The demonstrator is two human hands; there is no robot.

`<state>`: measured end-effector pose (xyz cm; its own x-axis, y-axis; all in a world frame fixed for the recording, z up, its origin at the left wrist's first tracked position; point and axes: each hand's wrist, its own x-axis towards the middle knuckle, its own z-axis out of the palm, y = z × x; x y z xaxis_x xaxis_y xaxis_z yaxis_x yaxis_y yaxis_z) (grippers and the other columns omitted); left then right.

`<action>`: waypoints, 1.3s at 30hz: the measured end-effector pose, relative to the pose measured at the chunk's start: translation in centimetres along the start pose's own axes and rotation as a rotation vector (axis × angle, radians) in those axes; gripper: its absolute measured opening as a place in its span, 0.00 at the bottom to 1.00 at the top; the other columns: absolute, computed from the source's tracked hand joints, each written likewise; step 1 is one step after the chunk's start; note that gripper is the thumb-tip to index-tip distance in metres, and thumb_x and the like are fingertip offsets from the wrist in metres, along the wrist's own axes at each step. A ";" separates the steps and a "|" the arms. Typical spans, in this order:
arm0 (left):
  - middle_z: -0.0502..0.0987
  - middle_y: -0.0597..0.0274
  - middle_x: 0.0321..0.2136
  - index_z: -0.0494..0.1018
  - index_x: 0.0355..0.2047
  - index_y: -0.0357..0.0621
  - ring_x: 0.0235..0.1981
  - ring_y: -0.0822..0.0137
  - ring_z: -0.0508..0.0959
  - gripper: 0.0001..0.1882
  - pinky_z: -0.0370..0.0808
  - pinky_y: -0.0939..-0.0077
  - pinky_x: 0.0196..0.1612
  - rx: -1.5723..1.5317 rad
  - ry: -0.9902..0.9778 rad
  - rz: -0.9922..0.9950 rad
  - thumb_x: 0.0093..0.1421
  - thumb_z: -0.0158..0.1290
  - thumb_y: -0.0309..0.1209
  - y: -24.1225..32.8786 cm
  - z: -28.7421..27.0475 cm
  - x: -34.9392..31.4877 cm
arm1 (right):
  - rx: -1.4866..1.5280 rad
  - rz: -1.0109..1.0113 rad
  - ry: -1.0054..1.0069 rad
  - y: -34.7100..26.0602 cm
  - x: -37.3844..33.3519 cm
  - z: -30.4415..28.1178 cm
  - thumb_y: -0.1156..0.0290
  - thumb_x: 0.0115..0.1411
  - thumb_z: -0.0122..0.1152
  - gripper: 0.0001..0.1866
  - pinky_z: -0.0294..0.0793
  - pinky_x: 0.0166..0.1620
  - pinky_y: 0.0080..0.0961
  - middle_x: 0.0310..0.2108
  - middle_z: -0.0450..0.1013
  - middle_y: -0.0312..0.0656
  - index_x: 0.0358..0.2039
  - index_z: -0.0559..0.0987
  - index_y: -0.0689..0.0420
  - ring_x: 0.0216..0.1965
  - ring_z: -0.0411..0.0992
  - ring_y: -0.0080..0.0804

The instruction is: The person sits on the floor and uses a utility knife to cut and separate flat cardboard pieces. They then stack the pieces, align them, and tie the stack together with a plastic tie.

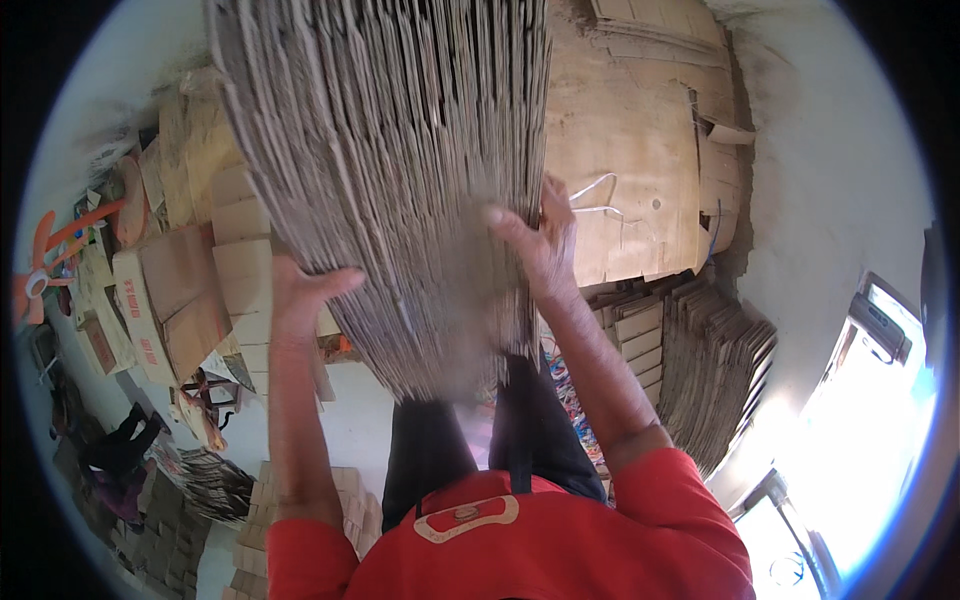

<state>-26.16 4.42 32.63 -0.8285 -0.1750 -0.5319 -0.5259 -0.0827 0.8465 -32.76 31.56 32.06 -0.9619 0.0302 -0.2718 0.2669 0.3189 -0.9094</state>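
At your far left is an orange fan (36, 280), its smooth blades set around a pale round hub. Next to it sits a brown cardboard box (165, 300) with red print on a pale side, its flat panels creased. Below, another person (122, 460) in dark clothing is partly visible, near a loose, ragged bunch of folded sheets (212, 487).

Your left hand (303, 285) grips the left side of a big cardboard bundle (385, 150), the thumb laid over the ridged front and the other fingers hidden. The bundle lies between your two hands: flat grey-brown sheets packed on edge, rough and wavy, running out past the upper edge of view, with the near end by your black trousers (430, 450). A blur crosses its lower front. Your right hand (543, 245) holds the right side, thumb forward over the edges and fingers bent at the side.

Further right, a pile of broad tan cardboard (625, 110) shows smooth faces and torn, layered rims, with white string (598, 208) against it. Below is a stack of folded cardboard (710, 360), corrugated and leaning, then a plain pale wall (805, 190).

Counted: one fan, one red-printed box, one bundle in two hands; its sheets are too tightly packed to number.
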 end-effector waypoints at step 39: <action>0.76 0.61 0.43 0.70 0.49 0.36 0.44 0.65 0.76 0.30 0.74 0.72 0.49 0.091 0.035 0.256 0.43 0.65 0.22 4.0 -0.2 10.4 | -0.287 -0.261 -0.333 -3.8 14.1 -5.2 0.83 0.36 0.72 0.56 0.72 0.47 0.22 0.51 0.72 0.40 0.67 0.56 0.49 0.39 0.68 0.28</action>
<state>-36.84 2.07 30.54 -0.9303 -0.2128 -0.2988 -0.3171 0.0569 0.9467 -47.67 35.71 33.27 -0.9108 -0.3738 -0.1752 -0.0518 0.5246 -0.8498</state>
